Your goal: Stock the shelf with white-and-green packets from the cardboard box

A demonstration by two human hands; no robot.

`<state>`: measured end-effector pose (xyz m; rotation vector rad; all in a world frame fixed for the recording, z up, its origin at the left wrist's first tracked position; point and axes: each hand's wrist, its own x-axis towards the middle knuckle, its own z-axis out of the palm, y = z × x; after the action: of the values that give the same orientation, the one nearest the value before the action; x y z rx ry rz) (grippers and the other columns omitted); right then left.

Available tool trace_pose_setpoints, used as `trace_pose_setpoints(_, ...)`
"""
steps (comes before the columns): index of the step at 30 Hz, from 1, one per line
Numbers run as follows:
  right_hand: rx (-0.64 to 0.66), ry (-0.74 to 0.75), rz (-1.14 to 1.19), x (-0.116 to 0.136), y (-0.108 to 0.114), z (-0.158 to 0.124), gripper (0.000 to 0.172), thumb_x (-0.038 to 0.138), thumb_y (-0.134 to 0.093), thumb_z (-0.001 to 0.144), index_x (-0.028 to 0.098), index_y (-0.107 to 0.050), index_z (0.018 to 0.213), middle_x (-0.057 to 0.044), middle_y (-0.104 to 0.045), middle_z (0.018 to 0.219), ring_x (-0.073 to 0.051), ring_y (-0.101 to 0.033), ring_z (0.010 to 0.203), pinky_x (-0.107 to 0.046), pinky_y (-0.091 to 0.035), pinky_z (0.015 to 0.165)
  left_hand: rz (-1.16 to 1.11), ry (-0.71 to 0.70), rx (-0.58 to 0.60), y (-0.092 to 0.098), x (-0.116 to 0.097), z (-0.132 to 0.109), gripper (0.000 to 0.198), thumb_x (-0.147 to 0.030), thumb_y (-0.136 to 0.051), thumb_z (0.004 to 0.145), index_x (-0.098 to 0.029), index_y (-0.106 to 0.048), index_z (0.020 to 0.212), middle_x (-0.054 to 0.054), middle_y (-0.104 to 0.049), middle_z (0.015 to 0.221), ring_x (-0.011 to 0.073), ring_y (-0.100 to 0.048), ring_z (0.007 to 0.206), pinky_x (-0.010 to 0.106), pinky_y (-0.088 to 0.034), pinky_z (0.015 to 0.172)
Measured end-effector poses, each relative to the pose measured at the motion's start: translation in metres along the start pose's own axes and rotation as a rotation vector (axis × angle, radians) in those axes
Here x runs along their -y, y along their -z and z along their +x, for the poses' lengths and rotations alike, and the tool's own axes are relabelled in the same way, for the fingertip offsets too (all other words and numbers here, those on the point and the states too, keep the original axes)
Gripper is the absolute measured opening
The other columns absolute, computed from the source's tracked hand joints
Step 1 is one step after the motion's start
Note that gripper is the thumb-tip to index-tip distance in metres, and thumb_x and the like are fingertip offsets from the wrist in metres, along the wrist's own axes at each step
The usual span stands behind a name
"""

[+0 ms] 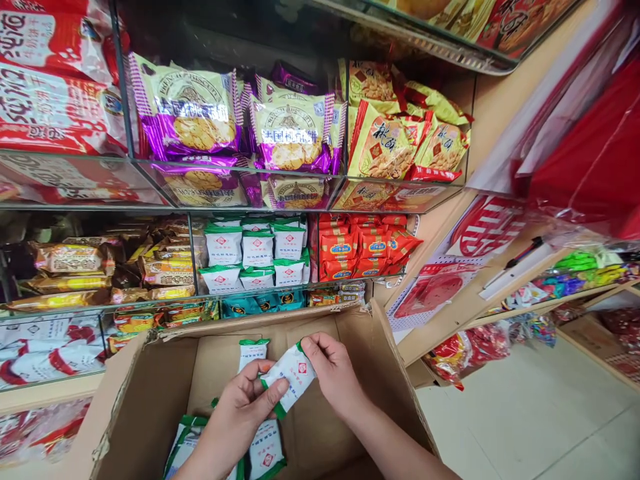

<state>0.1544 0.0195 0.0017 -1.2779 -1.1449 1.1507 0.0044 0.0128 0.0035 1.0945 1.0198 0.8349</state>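
Between my two hands, above an open cardboard box (320, 327), is a small white snack packet (291, 375) with green ends and a red diamond mark. My left hand (239, 407) pinches its lower left side with the thumb on top. At its upper right corner, the fingers of my right hand (333, 370) are closed on the green edge. Inside the box lie several similar loose packets (266, 447), partly covered by my left hand and forearm. Matching white-and-green packets (257, 248) stand stacked in rows on the shelf just beyond the box.
Red packets (364, 247) fill the compartment right of the white ones, and brown-and-yellow packets (75, 257) the left. Purple biscuit bags (193, 113) sit above, behind a glass shelf front (240, 190). Red plastic bags (590, 147) hang at the right, over the tiled floor (520, 407).
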Motion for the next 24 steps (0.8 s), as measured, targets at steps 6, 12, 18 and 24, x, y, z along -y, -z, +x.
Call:
trace_pose_setpoints(6, -0.039, 0.029, -0.161, -0.006, -0.001, -0.003, 0.032, 0.042, -0.039, 0.084, 0.017, -0.041, 0.063, 0.004, -0.038, 0.054, -0.008, -0.035, 0.051, -0.021, -0.029, 0.047, 0.052, -0.048, -0.020, -0.003, 0.015, 0.001, 0.038, -0.048, -0.064, 0.066, -0.020, -0.047, 0.085, -0.007, -0.058, 0.057, 0.0087, -0.049, 0.049, 0.020, -0.045, 0.047)
trace_pose_setpoints(12, 0.254, 0.098, -0.021, 0.014, 0.005, -0.008, 0.030, 0.025, -0.059, 0.073, 0.018, -0.048, 0.099, -0.004, -0.058, 0.094, -0.013, -0.055, 0.082, -0.024, -0.045, 0.069, 0.293, -0.231, -0.075, 0.005, 0.016, 0.002, 0.024, -0.043, -0.046, 0.080, -0.023, -0.042, 0.091, -0.003, -0.064, 0.064, 0.0129, -0.058, 0.052, 0.027, -0.052, 0.052)
trace_pose_setpoints(18, -0.045, 0.595, -0.634, 0.089, 0.014, 0.045, 0.028, 0.019, -0.047, 0.082, 0.016, -0.050, 0.109, -0.009, -0.054, 0.106, -0.018, -0.052, 0.095, -0.030, -0.042, 0.084, 0.880, -0.642, -0.230, 0.040, -0.074, 0.038, 0.034, -0.035, -0.054, 0.077, -0.023, -0.053, 0.109, 0.010, -0.054, 0.122, 0.0285, -0.044, 0.114, 0.048, -0.029, 0.099)
trace_pose_setpoints(24, -0.062, 0.774, -1.243, 0.131, -0.008, 0.110, 0.034, 0.004, -0.033, 0.082, 0.015, -0.049, 0.111, -0.010, -0.049, 0.109, -0.020, -0.047, 0.098, -0.031, -0.041, 0.083, 1.429, -0.829, -0.370, 0.044, -0.140, 0.087, 0.037, -0.024, -0.050, 0.080, -0.019, -0.052, 0.116, 0.014, -0.051, 0.126, 0.0388, -0.032, 0.118, 0.059, -0.027, 0.088)
